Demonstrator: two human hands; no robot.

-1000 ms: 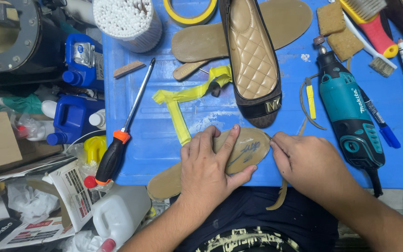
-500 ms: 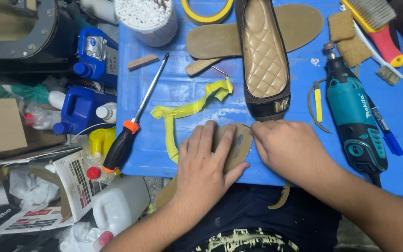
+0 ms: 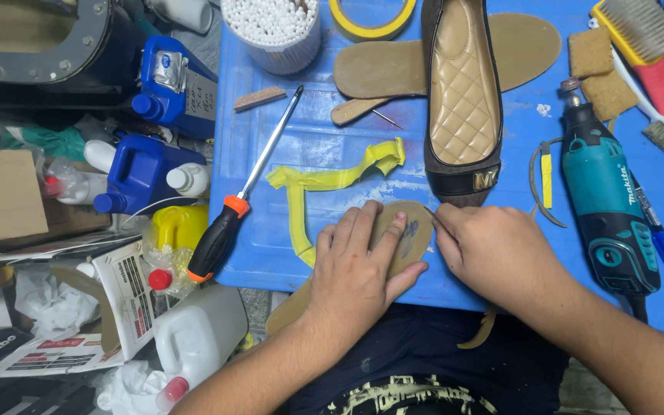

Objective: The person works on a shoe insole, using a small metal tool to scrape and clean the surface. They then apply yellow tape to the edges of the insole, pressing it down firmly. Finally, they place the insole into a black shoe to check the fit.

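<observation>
Two hands — left hand (image 3: 355, 269) flat, right hand (image 3: 493, 253) curled, tan insole (image 3: 409, 238)

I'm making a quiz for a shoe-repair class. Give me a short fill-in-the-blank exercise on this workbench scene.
1. The left hand presses flat on a tan ____ lying at the table's near edge.
2. The screwdriver has a black and ____ handle.
3. The table top is coloured ____.
4. The teal rotary tool lies to the ____ of the flat shoe.

Missing words: insole; orange; blue; right
</observation>
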